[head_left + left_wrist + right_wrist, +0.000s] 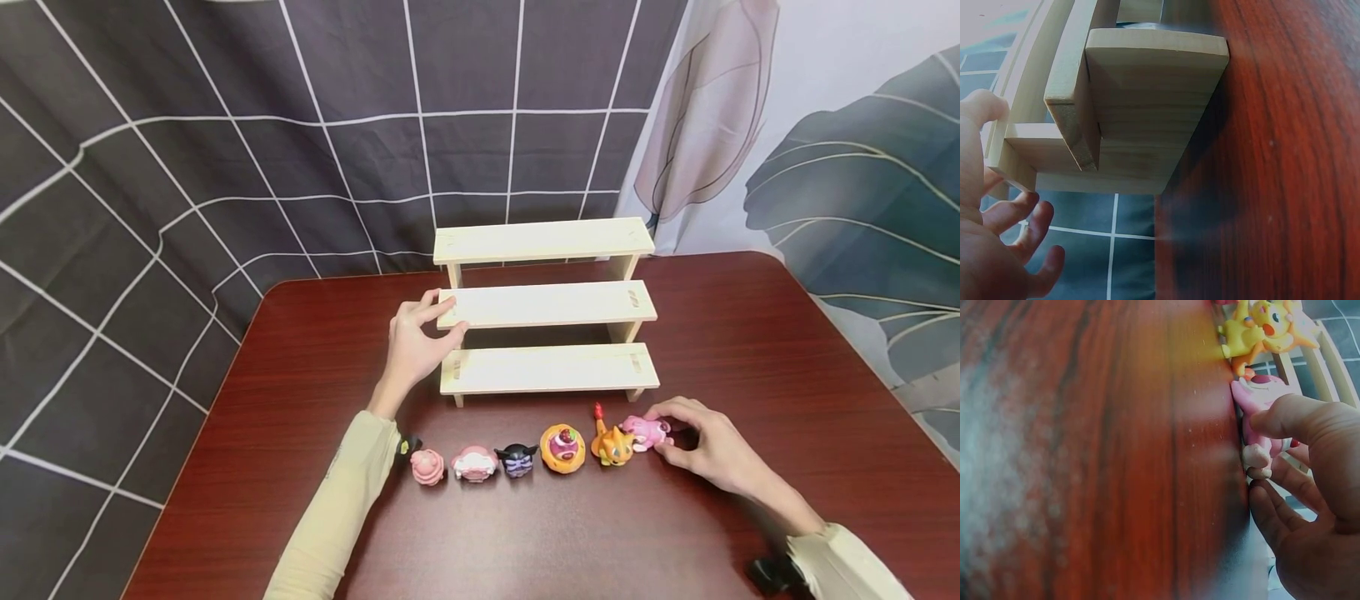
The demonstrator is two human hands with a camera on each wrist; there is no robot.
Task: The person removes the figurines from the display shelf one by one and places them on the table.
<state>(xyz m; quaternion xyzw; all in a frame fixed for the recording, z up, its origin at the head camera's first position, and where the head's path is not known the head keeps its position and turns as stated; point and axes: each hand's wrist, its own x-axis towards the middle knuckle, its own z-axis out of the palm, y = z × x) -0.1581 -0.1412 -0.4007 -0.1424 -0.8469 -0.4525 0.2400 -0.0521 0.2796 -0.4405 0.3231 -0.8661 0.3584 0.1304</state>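
Note:
A three-tier wooden display shelf (547,304) stands on the table. My left hand (417,343) holds the left end of its middle board, thumb at the front edge and fingers toward the back. The left wrist view shows the thumb (985,105) against the board (1013,165), with the other fingers spread below. My right hand (708,442) pinches a pink toy figure (647,432) lying at the right end of a row of toys. In the right wrist view the thumb presses the pink figure (1257,428) near the tabletop. An orange dragon-like figure (613,447) lies right beside it.
Left along the row lie a round cake-like toy (562,448), a dark horned figure (517,459), a pink-and-white figure (474,463), a pink swirled figure (427,467) and a black toy (407,446) partly behind the left sleeve. A grid-patterned curtain (360,167) hangs behind the reddish-brown table (315,333).

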